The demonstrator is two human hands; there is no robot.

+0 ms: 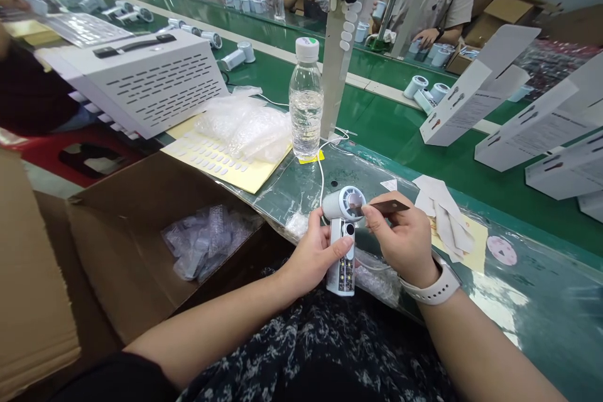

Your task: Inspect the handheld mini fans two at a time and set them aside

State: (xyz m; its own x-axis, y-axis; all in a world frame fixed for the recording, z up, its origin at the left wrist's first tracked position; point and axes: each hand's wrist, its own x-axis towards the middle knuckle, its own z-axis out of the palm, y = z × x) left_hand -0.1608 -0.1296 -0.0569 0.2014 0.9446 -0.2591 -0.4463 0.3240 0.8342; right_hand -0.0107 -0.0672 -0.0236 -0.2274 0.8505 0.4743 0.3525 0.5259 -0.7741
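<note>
My left hand is wrapped round the handle of a small white handheld fan, held upright over my lap at the table edge. Its round head faces up and right. My right hand, with a white watch on the wrist, pinches a thin dark flat blade-like tool whose tip rests on the fan's head. Several peeled white backing strips lie on the table just right of my hands.
A water bottle stands ahead, beside a yellow sheet of small stickers and crumpled plastic bags. An open cardboard box holding bags sits at the left. White cartons stand at the right on the green conveyor. Other people work across it.
</note>
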